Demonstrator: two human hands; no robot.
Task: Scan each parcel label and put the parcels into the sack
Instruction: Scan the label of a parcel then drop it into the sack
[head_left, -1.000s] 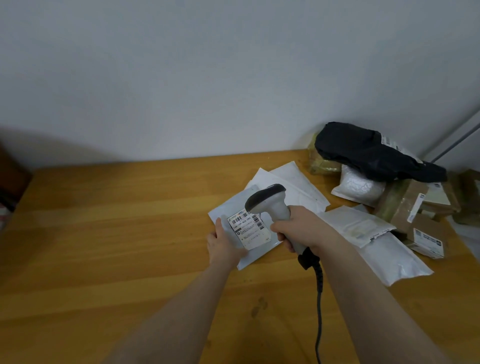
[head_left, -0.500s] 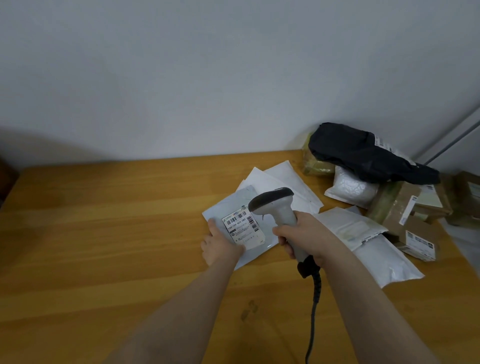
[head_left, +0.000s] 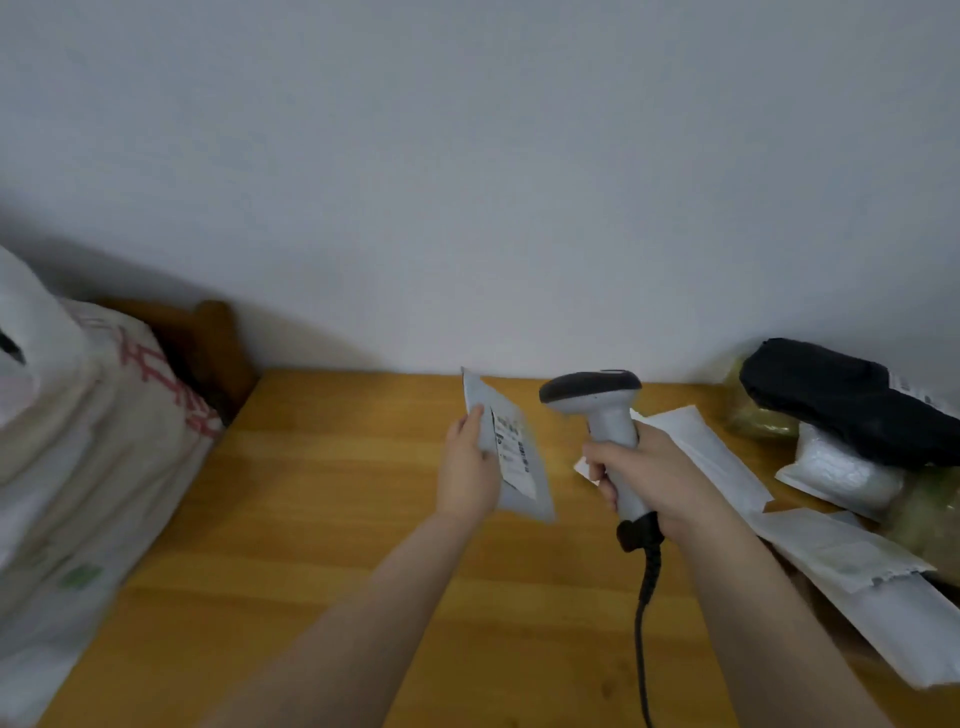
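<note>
Head view: a white sack (head_left: 78, 467) with red printing slumps at the left end of a wooden table (head_left: 322, 519). Right of it, the left hand (head_left: 467, 467) pinches a grey parcel (head_left: 535, 493) by its edge, fingers closed on it, holding it tilted up over the table with its label (head_left: 511, 449) turned toward the scanner (head_left: 602, 410). The right hand (head_left: 649, 478) has its fingers wrapped round the scanner's handle, and the black cable (head_left: 644, 623) trails down toward the camera. Farther right, more parcels lie heaped: white envelopes (head_left: 717, 457) and a black bag (head_left: 841, 405) resting on a white padded packet (head_left: 836, 473).
</note>
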